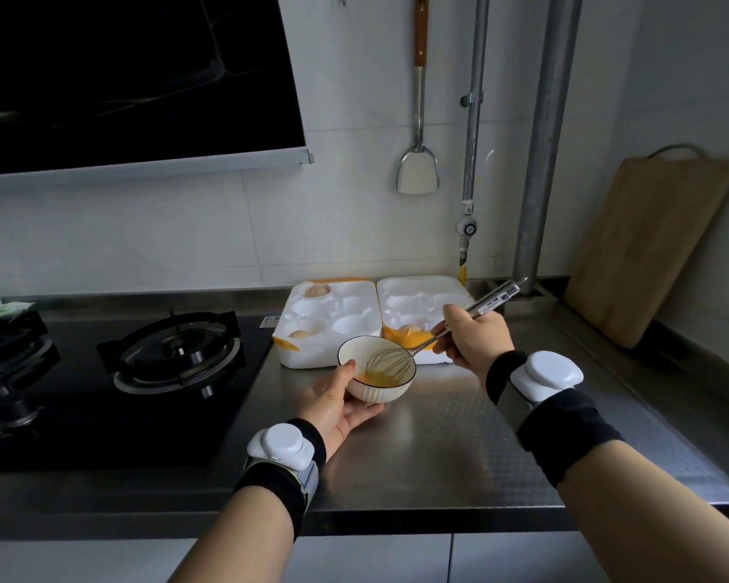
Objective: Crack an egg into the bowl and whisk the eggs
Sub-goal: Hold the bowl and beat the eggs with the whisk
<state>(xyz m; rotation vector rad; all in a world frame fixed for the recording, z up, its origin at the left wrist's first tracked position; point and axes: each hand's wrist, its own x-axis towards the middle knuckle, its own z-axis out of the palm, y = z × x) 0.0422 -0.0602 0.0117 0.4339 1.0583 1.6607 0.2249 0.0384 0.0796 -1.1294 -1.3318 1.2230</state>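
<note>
Head view: left hand point(333, 403) cradles bowl point(386, 391); right hand point(474, 340) grips whisk point(451, 328).

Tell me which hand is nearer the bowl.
Left. The left hand cups the bowl from its left side, thumb on the rim; the right hand is up and right of it, holding the whisk.

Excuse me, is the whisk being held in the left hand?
No, the right hand grips the whisk; the left hand holds the bowl.

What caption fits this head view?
Left hand holds the white bowl; right hand holds a metal whisk in the yellow egg mixture.
</note>
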